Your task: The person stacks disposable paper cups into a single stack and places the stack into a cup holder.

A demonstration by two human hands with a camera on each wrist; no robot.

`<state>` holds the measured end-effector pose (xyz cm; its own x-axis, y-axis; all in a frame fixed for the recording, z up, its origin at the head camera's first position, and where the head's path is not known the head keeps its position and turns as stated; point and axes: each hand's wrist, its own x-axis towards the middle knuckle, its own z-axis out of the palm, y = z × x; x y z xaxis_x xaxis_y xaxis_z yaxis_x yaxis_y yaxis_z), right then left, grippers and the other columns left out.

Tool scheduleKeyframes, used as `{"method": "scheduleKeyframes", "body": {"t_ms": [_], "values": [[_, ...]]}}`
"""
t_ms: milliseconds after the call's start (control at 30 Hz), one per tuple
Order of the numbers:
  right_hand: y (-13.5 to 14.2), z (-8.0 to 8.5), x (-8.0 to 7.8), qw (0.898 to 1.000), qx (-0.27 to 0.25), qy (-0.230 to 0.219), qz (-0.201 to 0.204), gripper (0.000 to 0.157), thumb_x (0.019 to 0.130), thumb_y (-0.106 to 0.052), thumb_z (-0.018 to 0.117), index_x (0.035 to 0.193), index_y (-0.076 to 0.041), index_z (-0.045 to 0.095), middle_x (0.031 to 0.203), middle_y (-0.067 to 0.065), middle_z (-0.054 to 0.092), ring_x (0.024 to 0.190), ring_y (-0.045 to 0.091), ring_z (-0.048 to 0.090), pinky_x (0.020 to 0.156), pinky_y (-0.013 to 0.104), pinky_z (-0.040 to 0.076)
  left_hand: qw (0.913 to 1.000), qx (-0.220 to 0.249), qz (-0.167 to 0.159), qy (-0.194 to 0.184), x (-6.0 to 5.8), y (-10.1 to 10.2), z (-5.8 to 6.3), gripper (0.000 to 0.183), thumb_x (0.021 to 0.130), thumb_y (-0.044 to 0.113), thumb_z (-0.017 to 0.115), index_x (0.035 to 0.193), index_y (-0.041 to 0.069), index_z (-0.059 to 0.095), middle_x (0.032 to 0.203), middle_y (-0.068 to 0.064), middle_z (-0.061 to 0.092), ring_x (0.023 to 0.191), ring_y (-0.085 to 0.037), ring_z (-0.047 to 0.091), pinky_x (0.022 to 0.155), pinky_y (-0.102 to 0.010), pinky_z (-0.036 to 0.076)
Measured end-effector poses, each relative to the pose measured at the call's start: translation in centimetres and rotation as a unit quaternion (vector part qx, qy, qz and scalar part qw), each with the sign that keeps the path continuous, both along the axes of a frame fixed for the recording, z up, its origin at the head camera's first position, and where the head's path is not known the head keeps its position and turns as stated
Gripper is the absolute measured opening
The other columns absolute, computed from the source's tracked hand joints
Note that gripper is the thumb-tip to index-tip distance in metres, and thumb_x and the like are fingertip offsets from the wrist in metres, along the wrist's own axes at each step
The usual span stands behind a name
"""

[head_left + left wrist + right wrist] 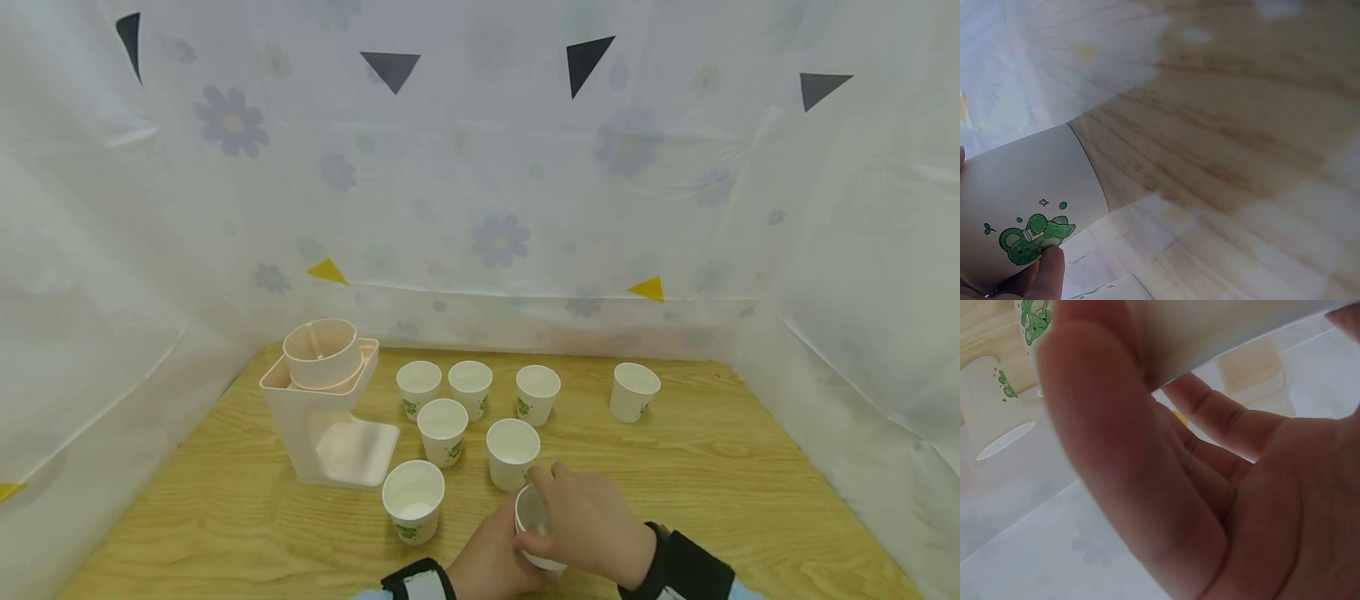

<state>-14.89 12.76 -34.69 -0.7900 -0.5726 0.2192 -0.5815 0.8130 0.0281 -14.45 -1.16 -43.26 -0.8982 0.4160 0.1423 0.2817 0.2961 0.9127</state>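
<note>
Near the table's front edge, my left hand (489, 557) holds a white paper cup (531, 510) by its side. In the left wrist view a green cartoon print shows on this cup (1035, 181), with a fingertip against it. My right hand (592, 518) reaches over the top and grips the cup's rim between thumb and fingers. The right wrist view has a bent finger (1104, 425) at the pale rim. Whether a second cup is nested inside cannot be told. Just behind the hands stands another paper cup (512, 450), close to the right fingertips.
A pale pink machine-like stand (300, 433) with a round container (324, 367) on top stands at the left. Upright paper cups are spread beside it, among them a front one (413, 504), a middle one (442, 433) and one far right (632, 396). Sheeting (480, 183) encloses the table.
</note>
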Motion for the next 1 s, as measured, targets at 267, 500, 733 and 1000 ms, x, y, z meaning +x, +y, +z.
{"method": "scheduleKeyframes", "body": {"t_ms": [267,500,733,1000], "values": [[0.0,-0.2,0.1,1.000,-0.002,-0.018,-0.001,0.061,0.066,-0.060,0.067,0.096,-0.008,0.059,0.068,0.002,0.054,0.045,0.013,0.045,0.038,0.026,0.037,1.0000,0.002,0.003,-0.008,0.0,0.0,-0.1,0.077,0.064,0.015,0.081,0.131,0.009,0.044,0.120,-0.009,0.062,0.102,-0.017,0.058,0.086,-0.033,0.051],[0.0,-0.8,0.1,1.000,0.017,0.023,0.002,0.068,0.066,-0.062,0.065,0.104,-0.005,0.063,0.070,0.004,0.057,0.044,0.012,0.044,0.037,0.025,0.037,0.9992,0.002,-0.003,-0.039,-0.1,-0.1,0.1,0.077,0.065,0.016,0.080,0.132,0.009,0.043,0.123,-0.009,0.062,0.103,-0.014,0.058,0.089,-0.034,0.050],[0.1,-1.4,0.2,0.998,0.015,0.059,0.008,0.069,0.066,-0.064,0.065,0.102,-0.006,0.063,0.070,0.004,0.058,0.043,0.012,0.044,0.036,0.025,0.037,0.9991,-0.004,-0.005,-0.042,-0.1,-0.2,0.2,0.077,0.066,0.018,0.080,0.133,0.009,0.042,0.124,-0.009,0.061,0.105,-0.015,0.058,0.090,-0.035,0.050],[-0.1,-1.3,0.2,0.999,0.017,0.042,0.004,0.067,0.067,-0.063,0.064,0.102,-0.006,0.062,0.070,0.003,0.057,0.044,0.013,0.047,0.037,0.026,0.040,0.9989,-0.003,-0.004,-0.046,0.0,-0.3,0.1,0.078,0.066,0.018,0.080,0.133,0.010,0.042,0.125,-0.009,0.061,0.106,-0.015,0.058,0.090,-0.035,0.050]]}}
